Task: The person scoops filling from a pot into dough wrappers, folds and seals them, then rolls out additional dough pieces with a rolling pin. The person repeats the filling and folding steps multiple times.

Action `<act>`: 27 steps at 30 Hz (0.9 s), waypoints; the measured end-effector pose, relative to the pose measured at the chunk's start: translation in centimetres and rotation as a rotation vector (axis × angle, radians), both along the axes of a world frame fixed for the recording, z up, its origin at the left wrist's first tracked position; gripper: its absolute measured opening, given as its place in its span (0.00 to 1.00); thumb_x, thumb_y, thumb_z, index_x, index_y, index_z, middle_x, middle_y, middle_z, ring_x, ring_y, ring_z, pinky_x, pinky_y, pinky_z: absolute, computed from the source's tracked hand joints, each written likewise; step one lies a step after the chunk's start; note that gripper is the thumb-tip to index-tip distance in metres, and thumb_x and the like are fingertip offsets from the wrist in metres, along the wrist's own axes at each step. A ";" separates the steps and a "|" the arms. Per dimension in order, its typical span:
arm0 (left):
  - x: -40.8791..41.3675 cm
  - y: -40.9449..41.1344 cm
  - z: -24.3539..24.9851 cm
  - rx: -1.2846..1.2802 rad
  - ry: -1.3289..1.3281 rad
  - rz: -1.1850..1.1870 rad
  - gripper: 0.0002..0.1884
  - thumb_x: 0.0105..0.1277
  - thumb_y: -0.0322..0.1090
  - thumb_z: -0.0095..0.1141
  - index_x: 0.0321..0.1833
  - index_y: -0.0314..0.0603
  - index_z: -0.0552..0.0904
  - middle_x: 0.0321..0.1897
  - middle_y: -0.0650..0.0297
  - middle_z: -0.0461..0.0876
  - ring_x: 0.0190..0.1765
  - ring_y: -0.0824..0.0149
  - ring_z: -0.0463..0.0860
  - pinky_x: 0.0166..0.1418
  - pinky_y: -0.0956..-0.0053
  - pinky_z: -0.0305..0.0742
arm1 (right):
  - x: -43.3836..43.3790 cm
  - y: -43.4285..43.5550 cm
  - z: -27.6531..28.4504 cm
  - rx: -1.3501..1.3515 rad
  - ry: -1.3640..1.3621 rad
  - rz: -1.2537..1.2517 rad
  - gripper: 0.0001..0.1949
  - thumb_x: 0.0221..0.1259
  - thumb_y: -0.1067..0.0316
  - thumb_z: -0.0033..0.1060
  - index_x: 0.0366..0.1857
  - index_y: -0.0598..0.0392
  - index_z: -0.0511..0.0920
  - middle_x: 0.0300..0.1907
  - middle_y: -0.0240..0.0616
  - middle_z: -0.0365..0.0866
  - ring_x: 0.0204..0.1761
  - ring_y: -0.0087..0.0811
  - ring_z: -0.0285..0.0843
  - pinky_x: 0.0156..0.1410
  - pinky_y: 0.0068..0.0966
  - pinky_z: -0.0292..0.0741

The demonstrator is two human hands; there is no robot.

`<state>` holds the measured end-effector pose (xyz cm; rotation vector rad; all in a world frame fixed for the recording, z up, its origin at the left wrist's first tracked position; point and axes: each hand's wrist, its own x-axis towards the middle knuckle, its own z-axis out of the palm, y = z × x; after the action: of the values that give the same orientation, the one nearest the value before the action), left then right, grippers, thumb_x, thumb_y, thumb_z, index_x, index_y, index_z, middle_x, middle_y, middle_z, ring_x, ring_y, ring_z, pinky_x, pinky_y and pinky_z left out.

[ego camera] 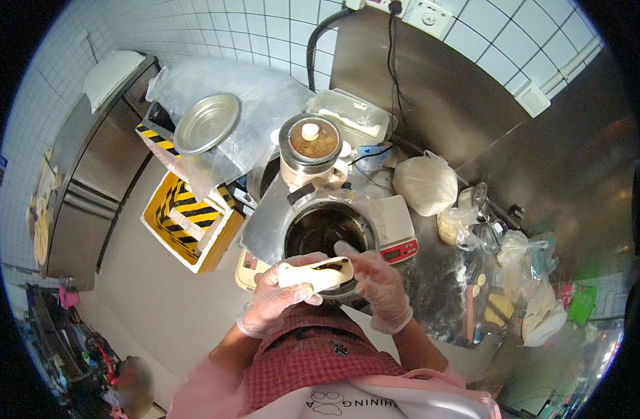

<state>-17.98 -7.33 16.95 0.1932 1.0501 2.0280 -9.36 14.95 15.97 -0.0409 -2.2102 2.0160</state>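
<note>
A piece of flattened pale dough [312,275], folded partly closed, shows a dark filling at its right end. My left hand [286,295], in a clear plastic glove, grips the dough from below and the left. My right hand [380,285], gloved too, is at the dough's right end with its fingers apart; whether its fingertips touch the dough is unclear. Just beyond both hands is a round metal pot [327,230] with a dark inside, its near rim partly hidden by the hands and dough.
A kitchen scale [398,251] with a red front stands right of the pot. Behind are a lidded glass kettle [309,149] and a plastic tub [354,118]. Left are a yellow crate [220,256] and a metal lid [207,124]. Dough pieces and a rolling pin [470,312] lie right.
</note>
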 end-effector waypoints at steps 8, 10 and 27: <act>0.2 0.6 0.3 -0.018 0.009 -0.033 0.33 0.66 0.34 0.70 0.71 0.31 0.73 0.62 0.56 0.82 0.59 0.65 0.84 0.55 0.70 0.86 | -0.3 -2.7 2.9 0.298 0.120 -0.248 0.07 0.56 0.70 0.62 0.37 0.52 0.84 0.38 0.40 0.83 0.45 0.42 0.78 0.50 0.37 0.75; 0.1 0.9 0.6 -0.043 0.012 -0.046 0.33 0.65 0.35 0.70 0.71 0.31 0.73 0.62 0.56 0.82 0.59 0.65 0.84 0.55 0.70 0.86 | -0.4 -2.6 3.3 0.380 0.139 -0.263 0.05 0.57 0.69 0.62 0.36 0.52 0.83 0.39 0.40 0.83 0.46 0.43 0.78 0.50 0.38 0.75; 0.3 1.7 1.5 -0.143 -0.038 -0.090 0.30 0.65 0.29 0.70 0.69 0.31 0.75 0.60 0.55 0.83 0.58 0.62 0.84 0.56 0.68 0.86 | -1.1 -1.1 3.6 0.701 0.280 -0.215 0.15 0.53 0.64 0.69 0.47 0.49 0.85 0.38 0.35 0.79 0.47 0.42 0.73 0.58 0.41 0.66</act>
<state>-17.70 -5.59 18.46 0.1239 1.1371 1.8618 -10.47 13.81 19.55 0.0752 -2.4531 0.9919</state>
